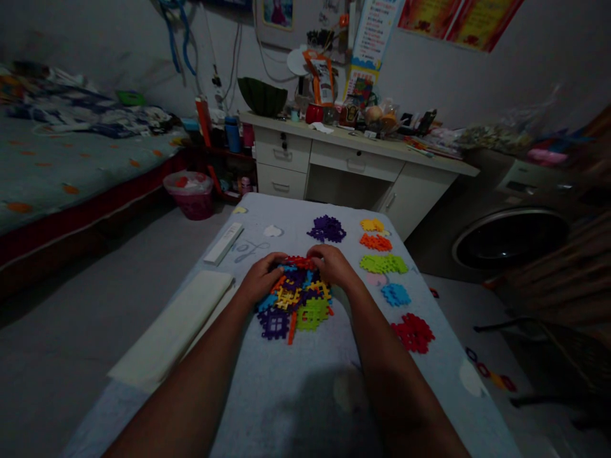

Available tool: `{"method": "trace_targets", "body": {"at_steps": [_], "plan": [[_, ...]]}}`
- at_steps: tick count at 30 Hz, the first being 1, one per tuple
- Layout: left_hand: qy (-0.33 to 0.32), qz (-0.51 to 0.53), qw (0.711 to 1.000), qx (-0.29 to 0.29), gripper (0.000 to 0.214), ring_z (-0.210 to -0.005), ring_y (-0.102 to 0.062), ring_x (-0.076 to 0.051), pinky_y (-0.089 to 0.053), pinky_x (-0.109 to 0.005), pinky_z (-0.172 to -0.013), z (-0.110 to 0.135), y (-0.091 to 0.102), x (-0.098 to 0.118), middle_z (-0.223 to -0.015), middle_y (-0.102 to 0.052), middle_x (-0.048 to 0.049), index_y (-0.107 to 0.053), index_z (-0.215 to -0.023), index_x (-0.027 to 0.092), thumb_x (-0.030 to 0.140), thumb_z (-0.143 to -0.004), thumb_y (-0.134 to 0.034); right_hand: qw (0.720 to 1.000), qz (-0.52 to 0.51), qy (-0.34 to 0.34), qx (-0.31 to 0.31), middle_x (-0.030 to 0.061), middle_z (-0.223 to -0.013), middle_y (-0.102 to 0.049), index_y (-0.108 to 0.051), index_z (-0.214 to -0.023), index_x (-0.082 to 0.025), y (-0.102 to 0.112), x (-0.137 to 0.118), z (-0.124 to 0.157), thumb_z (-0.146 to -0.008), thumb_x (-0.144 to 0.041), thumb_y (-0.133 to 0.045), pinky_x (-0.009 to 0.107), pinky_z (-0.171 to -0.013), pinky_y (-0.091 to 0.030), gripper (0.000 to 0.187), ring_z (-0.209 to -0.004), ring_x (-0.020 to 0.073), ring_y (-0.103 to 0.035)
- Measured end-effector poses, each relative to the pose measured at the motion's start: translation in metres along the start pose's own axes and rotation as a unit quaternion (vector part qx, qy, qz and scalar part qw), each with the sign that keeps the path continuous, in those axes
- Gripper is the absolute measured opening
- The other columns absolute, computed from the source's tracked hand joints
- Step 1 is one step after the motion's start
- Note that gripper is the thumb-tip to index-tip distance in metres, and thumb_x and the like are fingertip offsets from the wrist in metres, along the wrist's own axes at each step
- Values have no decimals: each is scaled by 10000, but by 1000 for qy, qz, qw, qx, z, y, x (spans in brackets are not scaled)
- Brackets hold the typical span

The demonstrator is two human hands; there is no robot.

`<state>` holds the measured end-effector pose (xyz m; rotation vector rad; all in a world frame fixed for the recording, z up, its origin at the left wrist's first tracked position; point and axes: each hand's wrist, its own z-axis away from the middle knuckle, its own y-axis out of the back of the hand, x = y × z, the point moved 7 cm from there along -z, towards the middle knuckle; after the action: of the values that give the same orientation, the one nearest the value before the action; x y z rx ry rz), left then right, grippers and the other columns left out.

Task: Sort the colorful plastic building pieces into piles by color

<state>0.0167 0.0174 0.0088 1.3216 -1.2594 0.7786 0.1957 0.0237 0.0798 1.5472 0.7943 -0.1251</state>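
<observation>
My left hand [263,276] and my right hand [330,262] are at the far edge of a mixed pile of plastic interlocking blocks [289,298]. Between them is a red interlocking block piece [300,261], its ends under my curled fingers, so both hands seem closed on it. The pile shows purple, yellow, blue and orange parts. A green block [312,315] and a purple block [274,323] lie at its near side. My fingers hide parts of the red piece.
Blocks sorted by colour lie on the cloth-covered table [296,388]: purple [327,229], yellow [372,224], orange [375,242], green [383,263], blue [396,294] and red [414,333]. A white box [223,243] and folded pale cloth [176,324] lie left. Beyond stands a cluttered desk [284,151].
</observation>
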Motion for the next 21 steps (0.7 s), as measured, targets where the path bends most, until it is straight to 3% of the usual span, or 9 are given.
{"method": "trace_targets", "body": {"at_steps": [4, 7, 13, 17, 21], "plan": [[5, -8, 1000, -8, 347, -1018, -660, -249, -502, -408, -944, 1, 0, 6, -1088, -710, -69, -653, -1066, 187, 344, -764, -590, 996, -50, -4, 78, 49, -938, -671, -707, -899, -185, 34, 13, 9, -850, -124, -573, 285, -790, -437, 156, -862, 165, -592], [10, -30, 999, 1, 381, -997, -661, -254, -511, -408, -918, 1, 3, 4, -1080, -708, -80, -664, -1080, 178, 370, -758, -597, 990, -93, -34, 103, 31, -885, -675, -694, -899, -189, 62, 30, 25, -849, -166, -565, 283, -756, -437, 140, -817, 158, -593], [13, -29, 999, 14, 433, -941, -659, -248, -531, -376, -834, 0, 4, -4, -1021, -713, -80, -677, -1090, 169, 440, -755, -629, 976, -145, -102, 123, 9, -807, -651, -658, -896, -180, 109, 69, 85, -788, -251, -594, 280, -697, -435, 145, -728, 146, -569], [29, -23, 999, 10, 469, -888, -653, -238, -528, -346, -788, 1, 5, -4, -972, -714, -66, -681, -1084, 168, 476, -732, -648, 969, -136, -163, 130, -4, -729, -620, -647, -822, -190, 119, 90, 141, -745, -291, -607, 272, -641, -417, 133, -676, 149, -551], [37, -29, 999, 12, 499, -839, -645, -226, -517, -328, -754, 2, 6, -3, -921, -706, -52, -682, -1095, 170, 491, -714, -656, 960, -153, -197, 125, 5, -739, -641, -651, -819, -194, 112, 96, 190, -739, -324, -594, 275, -641, -434, 164, -677, 155, -567]]}}
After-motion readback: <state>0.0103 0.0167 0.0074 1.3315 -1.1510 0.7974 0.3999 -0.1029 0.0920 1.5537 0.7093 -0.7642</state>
